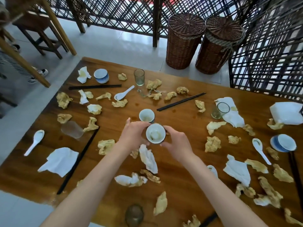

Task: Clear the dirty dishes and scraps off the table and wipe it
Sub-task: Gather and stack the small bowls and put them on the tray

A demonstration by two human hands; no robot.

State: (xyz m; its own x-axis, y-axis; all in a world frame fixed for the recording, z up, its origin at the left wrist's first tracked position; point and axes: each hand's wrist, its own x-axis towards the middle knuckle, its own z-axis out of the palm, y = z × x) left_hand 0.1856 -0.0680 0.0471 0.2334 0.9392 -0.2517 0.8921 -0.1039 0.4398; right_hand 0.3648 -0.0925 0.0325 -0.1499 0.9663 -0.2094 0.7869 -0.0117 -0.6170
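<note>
Nearest the camera, at the desk's (180,190) close edge, lies an overturned brownish cup (134,214) among stained, crumpled napkins (131,179). Just beyond, over the middle of the desk, both hands hold one small white cup (155,133) between them: the left hand (133,134) has its fingers curled round the cup's left side, the right hand (177,145) curls round its right side. A second small cup (146,115) stands on the desk just behind the held one. To the left lie a white spoon (34,141), a tipped glass (72,129) and black chopsticks (78,158); to the right, another spoon (260,150) and a blue-rimmed bowl (283,143). Farther off stand a clear glass (139,77), a blue cup (101,75) and more chopsticks (181,101). Past the desk, two wicker baskets (183,41) stand on the floor beside a lattice screen (114,12).
</note>
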